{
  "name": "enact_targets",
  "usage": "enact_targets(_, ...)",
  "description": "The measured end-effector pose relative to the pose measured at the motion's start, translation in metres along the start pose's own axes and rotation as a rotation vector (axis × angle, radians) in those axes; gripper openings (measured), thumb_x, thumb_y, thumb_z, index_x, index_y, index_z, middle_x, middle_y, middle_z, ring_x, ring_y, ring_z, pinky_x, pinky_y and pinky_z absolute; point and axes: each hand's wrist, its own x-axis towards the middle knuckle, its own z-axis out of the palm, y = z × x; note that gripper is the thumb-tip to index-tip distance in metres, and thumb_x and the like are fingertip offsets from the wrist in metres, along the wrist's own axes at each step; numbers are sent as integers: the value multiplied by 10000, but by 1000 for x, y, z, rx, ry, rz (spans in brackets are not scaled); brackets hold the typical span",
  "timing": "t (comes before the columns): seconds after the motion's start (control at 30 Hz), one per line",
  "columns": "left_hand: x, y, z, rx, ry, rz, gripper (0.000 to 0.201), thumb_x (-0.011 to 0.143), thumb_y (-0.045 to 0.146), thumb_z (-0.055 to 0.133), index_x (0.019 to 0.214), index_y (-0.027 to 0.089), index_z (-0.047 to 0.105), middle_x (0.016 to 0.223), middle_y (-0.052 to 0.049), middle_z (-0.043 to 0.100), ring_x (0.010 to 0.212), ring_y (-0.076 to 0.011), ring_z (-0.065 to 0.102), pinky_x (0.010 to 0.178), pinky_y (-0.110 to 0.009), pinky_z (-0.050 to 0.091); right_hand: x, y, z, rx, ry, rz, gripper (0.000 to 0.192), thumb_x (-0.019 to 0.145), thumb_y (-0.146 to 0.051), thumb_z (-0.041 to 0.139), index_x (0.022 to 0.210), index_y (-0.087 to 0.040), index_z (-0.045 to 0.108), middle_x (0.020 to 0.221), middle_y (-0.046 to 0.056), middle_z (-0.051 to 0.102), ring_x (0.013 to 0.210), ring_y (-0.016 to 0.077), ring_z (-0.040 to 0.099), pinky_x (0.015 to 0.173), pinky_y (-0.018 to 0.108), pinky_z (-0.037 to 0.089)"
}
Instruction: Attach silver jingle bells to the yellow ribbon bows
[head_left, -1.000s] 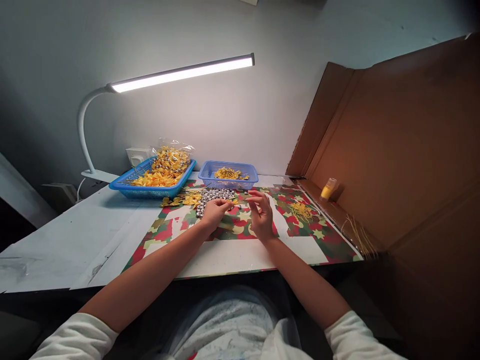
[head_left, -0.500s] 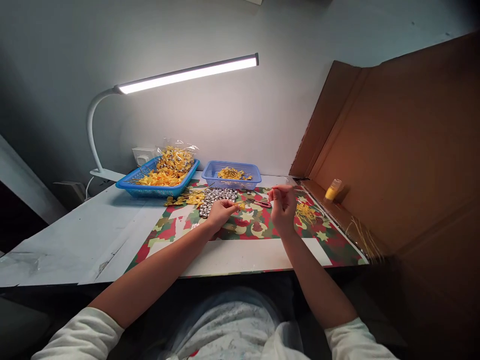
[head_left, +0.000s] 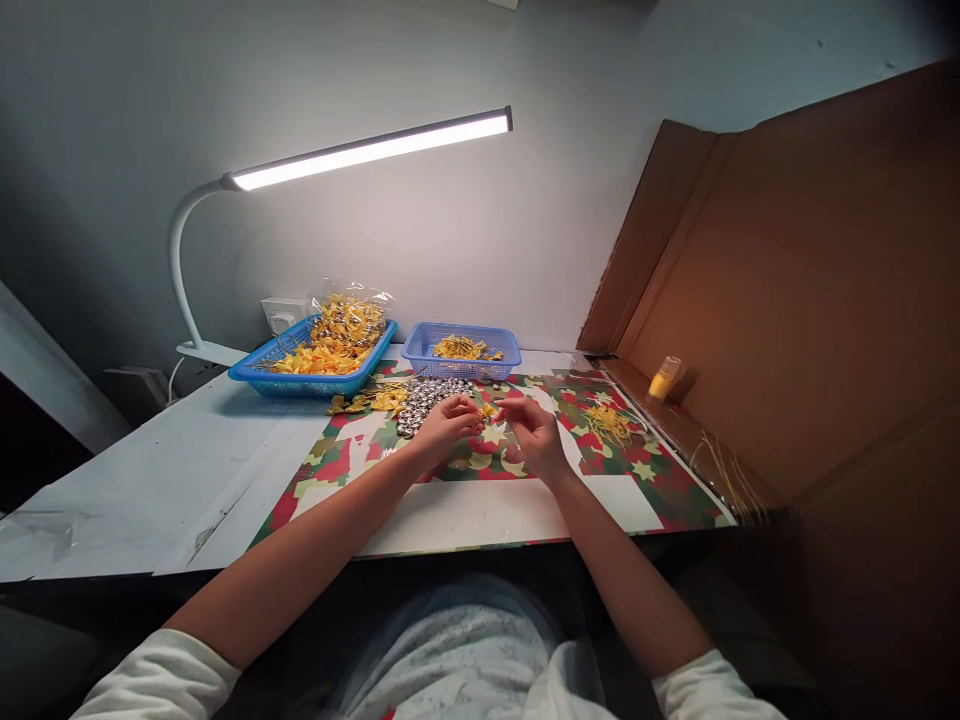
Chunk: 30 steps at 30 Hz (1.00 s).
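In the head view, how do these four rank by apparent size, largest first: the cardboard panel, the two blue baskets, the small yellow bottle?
1. cardboard panel, largest by far.
2. left blue basket with yellow pieces.
3. right blue basket, clearly smaller.
4. yellow bottle, smallest.
All stand similarly far back, so this order seems reliable.

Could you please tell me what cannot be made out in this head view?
- The small yellow piece between the left hand and right hand: too small, partly covered by fingers.
- The yellow bottle: label too small.
- The silver beads: too small to count.
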Motion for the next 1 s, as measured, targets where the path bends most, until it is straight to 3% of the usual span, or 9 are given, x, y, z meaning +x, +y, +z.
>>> enact_targets(0.2,0,2,-2,51,57,-55,251,475,207,794,697,138,701,739,-56,701,705,-179,669,723,-308,539,5,11,-11,134,265,82,280,820,-367,572,1028,-204,665,866,49,717,589,122,589,587,291,523)
enact_targets(0.3,-1,3,-2,103,65,-45,310,437,195,821,724,132,722,743,-64,714,673,-184,665,690,-309,540,3,13,-12,140,147,143,279,795,-401,607,970,-194,670,885,59,720,516,113,574,529,284,521)
enact_targets(0.43,-1,2,-2,148,86,-38,334,439,216,827,746,120,737,715,-66,715,639,-180,654,669,-310,544,-3,10,-4,-6,38,167,228,807,-400,586,843,-191,671,674,16,675,442,108,526,457,254,456)
enact_targets(0.53,-2,3,-1,125,86,-32,323,455,236,820,746,121,739,720,-64,716,649,-172,649,695,-318,554,-8,9,2,-214,-67,112,190,833,-351,549,783,-198,649,539,-23,574,444,112,489,459,238,388)
enact_targets(0.63,-4,4,1,114,99,-20,307,463,267,815,725,127,732,722,-60,715,669,-168,647,714,-320,557,-9,10,7,-395,-134,30,174,853,-269,487,743,-203,605,583,-13,578,533,133,518,521,245,375)
enact_targets(0.77,-5,6,3,125,111,1,310,466,295,811,714,135,716,712,-55,707,677,-169,644,689,-312,554,-9,11,11,-446,-165,10,188,844,-170,400,788,-204,576,707,13,638,630,155,568,583,254,399)
enact_targets(1.0,-7,9,6,95,115,22,300,460,274,806,679,134,656,661,-12,663,625,-125,611,628,-260,529,-9,11,13,-448,-98,30,204,837,-172,379,807,-198,579,668,15,624,603,164,558,579,261,397)
